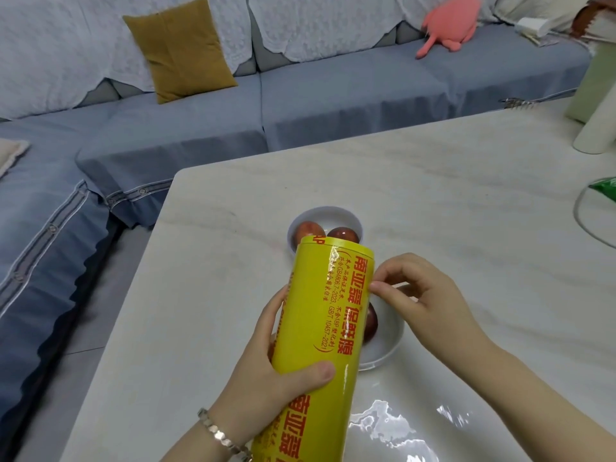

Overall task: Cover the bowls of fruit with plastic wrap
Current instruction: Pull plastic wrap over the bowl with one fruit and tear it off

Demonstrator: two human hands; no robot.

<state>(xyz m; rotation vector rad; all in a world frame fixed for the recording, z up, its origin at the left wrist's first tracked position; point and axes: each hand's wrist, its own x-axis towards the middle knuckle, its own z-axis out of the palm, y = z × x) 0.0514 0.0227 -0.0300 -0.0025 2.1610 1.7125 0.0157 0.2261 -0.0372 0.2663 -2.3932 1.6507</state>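
So the roll of plastic wrap (320, 328) is a fat bright yellow tube with red Chinese print running down its length, glossy with the clear film wound tight around it. It's held up over the white marble-look table (466, 195), leaning a bit with the top end tipped away. The left hand (266, 361) is wrapped around the roll's lower half, thumb pressed across the front, with a metal bracelet (220, 435) on that wrist. The right hand (423, 295) is at the roll's right edge, thumb and forefinger pinched together on the film there, the other fingers curled loosely. Just behind the top of the roll sits a white bowl (333, 213) with two reddish fruits in it, partly hidden. A second white bowl (386, 341) peeks out from behind the roll's right side, under the right hand, with one dark red fruit (370, 323) showing. Far behind the roll there's a blue-grey sofa (333, 95) with a mustard cushion (180, 48).
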